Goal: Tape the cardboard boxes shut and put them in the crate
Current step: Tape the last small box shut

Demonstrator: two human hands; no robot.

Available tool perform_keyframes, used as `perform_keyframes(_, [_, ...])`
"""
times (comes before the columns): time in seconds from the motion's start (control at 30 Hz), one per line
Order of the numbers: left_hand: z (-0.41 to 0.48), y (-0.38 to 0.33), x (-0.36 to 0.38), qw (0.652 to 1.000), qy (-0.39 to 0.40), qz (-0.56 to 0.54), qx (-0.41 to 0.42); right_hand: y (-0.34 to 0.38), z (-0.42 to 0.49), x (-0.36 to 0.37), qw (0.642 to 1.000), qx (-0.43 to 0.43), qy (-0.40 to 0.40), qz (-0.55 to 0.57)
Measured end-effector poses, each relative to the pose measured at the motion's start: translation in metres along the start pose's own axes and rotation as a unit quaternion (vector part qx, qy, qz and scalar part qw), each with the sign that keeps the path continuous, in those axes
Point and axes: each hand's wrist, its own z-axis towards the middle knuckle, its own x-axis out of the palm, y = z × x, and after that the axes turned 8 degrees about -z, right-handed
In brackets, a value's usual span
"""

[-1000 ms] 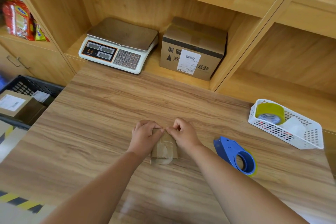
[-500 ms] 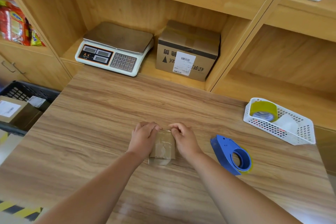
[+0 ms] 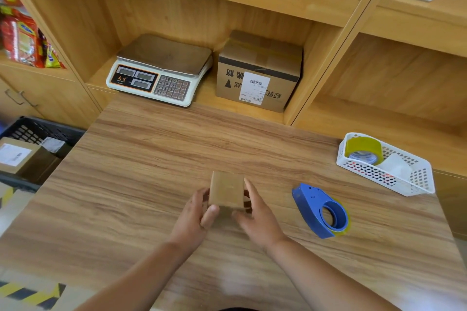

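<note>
left grip [image 3: 194,217]: clasps the small brown cardboard box [image 3: 226,190] from its left side, thumb pressed on the near face
right grip [image 3: 257,218]: grasps the same box from the right, forefinger straight along its edge, thumb under the near lower corner
box position: between both grips over the middle of the wood-grain counter [image 3: 151,171], tilted so a plain broad face looks up; whether its underside touches the counter cannot be told
blue plastic tape dispenser [image 3: 321,212]: lies on the counter right of the right grip, apart from it
white perforated plastic basket [image 3: 417,179]: at the counter's right edge, holding a yellowish tape roll [image 3: 364,150]
black plastic crate [image 3: 43,129]: left of the counter and lower, with labelled cardboard boxes [image 3: 15,156] inside
shelf niche behind: a white electronic scale [image 3: 159,70], and just beside it on the right a larger cardboard carton [image 3: 257,73] bearing a white barcode label
</note>
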Motion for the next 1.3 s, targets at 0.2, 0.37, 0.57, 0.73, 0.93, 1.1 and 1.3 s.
perform_keyframes(0.2, [0.013,-0.006,0.000,0.999,-0.025,-0.011,-0.037,0.004,0.004,-0.015,0.999,0.008,-0.025,-0.048])
perform_keyframes(0.37, [0.029,-0.006,0.012,0.996,-0.012,0.036,-0.085,0.006,0.014,-0.020,0.997,0.040,-0.028,-0.054])
perform_keyframes(0.57, [0.039,0.003,0.026,0.994,-0.004,0.000,-0.110,0.010,0.043,-0.026,0.989,0.111,-0.047,-0.084])
perform_keyframes(0.73, [0.044,0.009,0.032,0.995,-0.007,-0.039,-0.093,-0.001,0.055,-0.023,0.983,0.098,-0.046,-0.151])
perform_keyframes(0.93, [0.055,0.011,0.035,0.991,0.004,-0.056,-0.121,-0.008,0.061,-0.025,0.973,0.062,-0.029,-0.221])
perform_keyframes(1.1, [0.062,0.010,0.037,0.991,0.026,-0.045,-0.125,-0.018,0.053,-0.024,0.977,0.082,0.008,-0.198])
perform_keyframes(1.3, [0.067,0.006,0.036,0.992,0.029,-0.029,-0.122,-0.016,0.050,-0.025,0.955,0.077,0.030,-0.284])
